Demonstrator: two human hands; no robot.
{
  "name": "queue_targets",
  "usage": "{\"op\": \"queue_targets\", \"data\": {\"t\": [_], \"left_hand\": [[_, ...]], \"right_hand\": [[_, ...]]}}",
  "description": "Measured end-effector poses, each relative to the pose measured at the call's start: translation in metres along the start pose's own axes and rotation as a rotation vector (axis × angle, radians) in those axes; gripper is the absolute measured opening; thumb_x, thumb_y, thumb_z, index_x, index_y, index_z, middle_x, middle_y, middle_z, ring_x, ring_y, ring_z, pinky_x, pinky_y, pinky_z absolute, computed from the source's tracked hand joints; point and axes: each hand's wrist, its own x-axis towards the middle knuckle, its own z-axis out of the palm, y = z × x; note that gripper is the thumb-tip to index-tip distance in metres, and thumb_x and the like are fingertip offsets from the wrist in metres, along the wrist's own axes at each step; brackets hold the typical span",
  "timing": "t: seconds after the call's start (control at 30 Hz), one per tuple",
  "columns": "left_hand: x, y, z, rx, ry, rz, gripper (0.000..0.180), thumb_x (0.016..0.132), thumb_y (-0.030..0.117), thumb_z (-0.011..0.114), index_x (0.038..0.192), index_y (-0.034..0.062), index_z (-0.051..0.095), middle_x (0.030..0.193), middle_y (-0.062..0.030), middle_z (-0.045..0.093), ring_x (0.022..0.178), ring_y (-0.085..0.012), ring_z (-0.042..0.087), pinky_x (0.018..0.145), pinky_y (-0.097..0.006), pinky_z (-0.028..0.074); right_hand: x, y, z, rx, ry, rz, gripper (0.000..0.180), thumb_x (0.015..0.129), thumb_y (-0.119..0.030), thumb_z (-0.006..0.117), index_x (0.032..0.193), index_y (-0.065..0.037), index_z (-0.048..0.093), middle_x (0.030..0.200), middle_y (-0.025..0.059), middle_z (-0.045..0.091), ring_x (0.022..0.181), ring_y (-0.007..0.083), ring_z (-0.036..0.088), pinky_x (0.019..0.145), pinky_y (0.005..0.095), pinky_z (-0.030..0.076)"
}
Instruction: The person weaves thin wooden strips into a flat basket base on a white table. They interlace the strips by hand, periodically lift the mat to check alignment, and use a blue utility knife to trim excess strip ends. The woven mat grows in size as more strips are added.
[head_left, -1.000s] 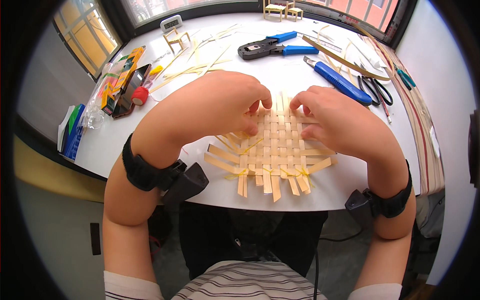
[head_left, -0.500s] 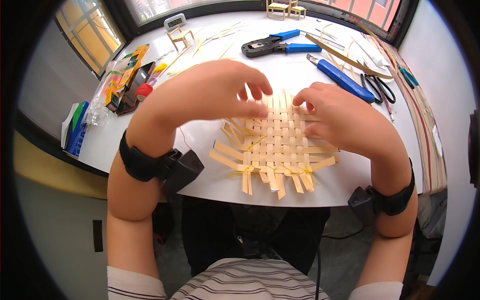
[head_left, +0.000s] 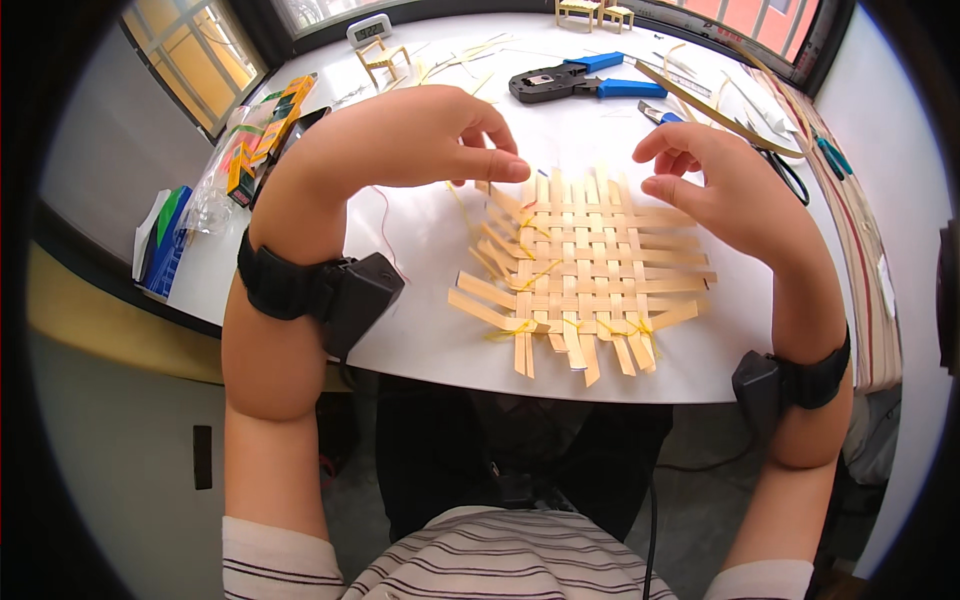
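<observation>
A flat woven mat of pale wooden or bamboo strips lies near the front edge of the white table. Loose strip ends stick out on its sides, and thin yellow thread is tied along its left and near edges. Over its far left corner hovers my left hand, fingers bent and thumb a little apart from them, with nothing visible between. My right hand is above the far right corner. Its thumb and curled fingers are apart and hold nothing I can see. Black devices are strapped to both forearms.
Behind the mat lie a blue-handled crimping tool, a partly hidden blue cutter and loose strips. Small wooden chairs and a digital clock stand farther back. Boxes and plastic bags line the left; teal-handled pliers lie right.
Both hands have lifted off the mat's far part and moved apart, the right one farther to the right. The whole view has shifted slightly, so the table's things sit farther right.
</observation>
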Motion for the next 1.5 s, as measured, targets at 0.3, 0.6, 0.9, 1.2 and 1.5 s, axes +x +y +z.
{"op": "queue_targets", "data": {"t": [0.3, 0.6, 0.9, 1.2, 1.5], "left_hand": [[-0.013, 0.003, -0.008, -0.115, -0.206, 0.018, 0.046, 0.097, 0.037, 0.066, 0.130, 0.0056, 0.062, 0.084, -0.0102, 0.074, 0.070, -0.0149, 0.072, 0.065, -0.028, 0.057], [-0.002, 0.000, 0.002, -0.136, -0.092, 0.136, 0.037, 0.092, 0.014, 0.069, 0.127, 0.0042, 0.062, 0.076, -0.0050, 0.067, 0.066, -0.0125, 0.067, 0.061, -0.026, 0.052], [0.023, -0.008, 0.020, -0.332, 0.404, 0.398, 0.031, 0.100, 0.020, 0.064, 0.125, 0.0022, 0.063, 0.090, -0.0033, 0.069, 0.085, -0.0089, 0.066, 0.073, -0.025, 0.053], [0.023, -0.054, -0.008, -0.062, 0.566, 0.198, 0.029, 0.096, 0.026, 0.069, 0.110, 0.0011, 0.072, 0.096, -0.0059, 0.074, 0.087, -0.0126, 0.069, 0.076, -0.027, 0.053], [0.010, -0.040, -0.008, -0.193, 0.095, 0.202, 0.037, 0.091, 0.017, 0.070, 0.124, 0.0014, 0.067, 0.110, -0.0098, 0.074, 0.084, -0.0149, 0.071, 0.077, -0.029, 0.057]], "right_hand": [[0.005, 0.007, 0.000, 0.034, -0.048, 0.054, 0.020, 0.092, -0.013, 0.069, 0.108, -0.001, 0.067, 0.090, 0.0075, 0.067, 0.087, 0.0168, 0.063, 0.085, 0.0309, 0.051], [0.007, 0.009, 0.003, 0.102, -0.040, 0.081, 0.033, 0.096, -0.021, 0.069, 0.121, -0.002, 0.064, 0.087, 0.0062, 0.066, 0.084, 0.0137, 0.061, 0.079, 0.0297, 0.051], [0.017, 0.015, -0.003, 0.504, -0.028, 0.110, 0.036, 0.094, -0.022, 0.072, 0.121, -0.001, 0.063, 0.092, 0.0049, 0.068, 0.086, 0.0109, 0.063, 0.079, 0.0249, 0.052], [0.024, 0.048, -0.018, 0.855, 0.275, 0.196, 0.028, 0.094, -0.018, 0.073, 0.113, 0.000, 0.065, 0.097, 0.0080, 0.070, 0.086, 0.0127, 0.070, 0.078, 0.0253, 0.058], [0.027, 0.062, -0.024, 0.919, 0.293, 0.222, 0.033, 0.095, -0.019, 0.072, 0.118, 0.001, 0.060, 0.099, 0.0100, 0.068, 0.088, 0.0148, 0.070, 0.080, 0.0273, 0.060]]}}
